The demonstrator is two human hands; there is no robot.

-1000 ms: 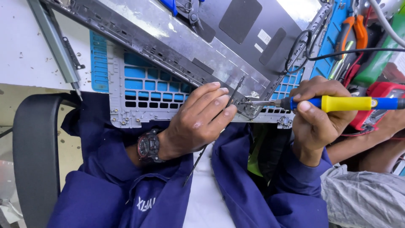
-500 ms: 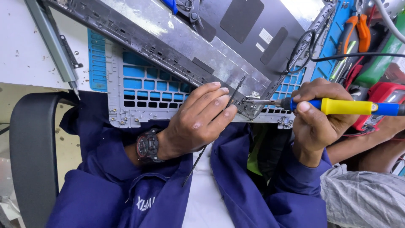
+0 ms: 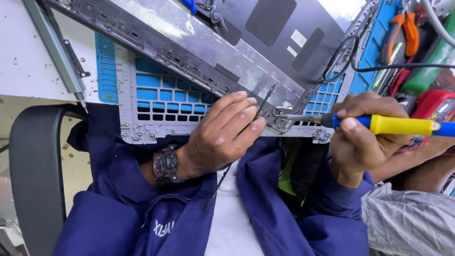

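Note:
My left hand [image 3: 220, 135] pinches a thin black rod [image 3: 215, 192] that runs from my lap up to the near edge of a dark grey laptop lid [image 3: 213, 52]. A watch sits on that wrist. My right hand [image 3: 358, 142] grips a soldering iron with a blue and yellow handle [image 3: 400, 125]. Its metal tip [image 3: 294, 116] points left and touches the lid's hinge corner, right beside my left fingertips. The lid lies on a grey perforated frame [image 3: 142, 116] over a blue mat [image 3: 106, 61].
Orange-handled pliers [image 3: 403, 28], black cables [image 3: 346, 57] and a red device [image 3: 436, 104] crowd the right side. A grey metal strip [image 3: 57, 52] lies at the left on the white bench. A black chair arm [image 3: 38, 175] curves at the lower left. Another person's bare arm [image 3: 417, 161] rests at the right.
Both hands stay at the hinge corner with the iron tip in the same spot. Only the view shifts very slightly.

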